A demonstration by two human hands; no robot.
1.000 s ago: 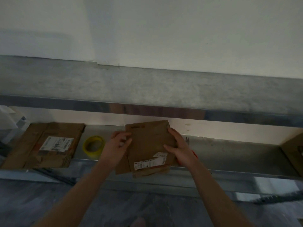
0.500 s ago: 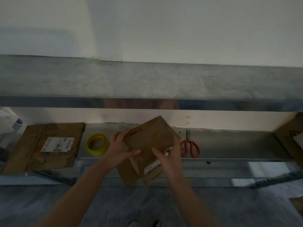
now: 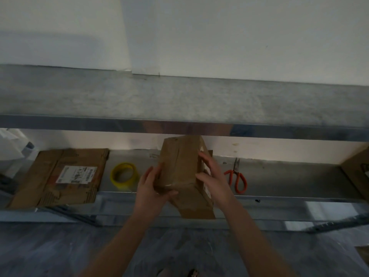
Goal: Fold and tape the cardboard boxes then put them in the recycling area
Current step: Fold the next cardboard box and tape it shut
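A small brown cardboard box (image 3: 180, 166) is held up over the front edge of the lower metal shelf (image 3: 279, 176). It stands opened into a box shape, with a flap hanging down toward me. My left hand (image 3: 152, 186) grips its lower left corner. My right hand (image 3: 211, 174) presses on its right side. A roll of yellow tape (image 3: 124, 175) lies on the shelf just left of my hands. Orange-handled scissors (image 3: 236, 176) lie on the shelf to the right.
A flattened cardboard box (image 3: 60, 176) with a white label lies at the shelf's left end. Another piece of cardboard (image 3: 357, 170) leans at the far right. An upper metal shelf (image 3: 179, 104) juts out above, against a white wall. Grey floor lies below.
The cardboard went from a flat piece to an opened box shape, turned and raised. My right hand moved from its lower edge to its right side; the scissors came into view.
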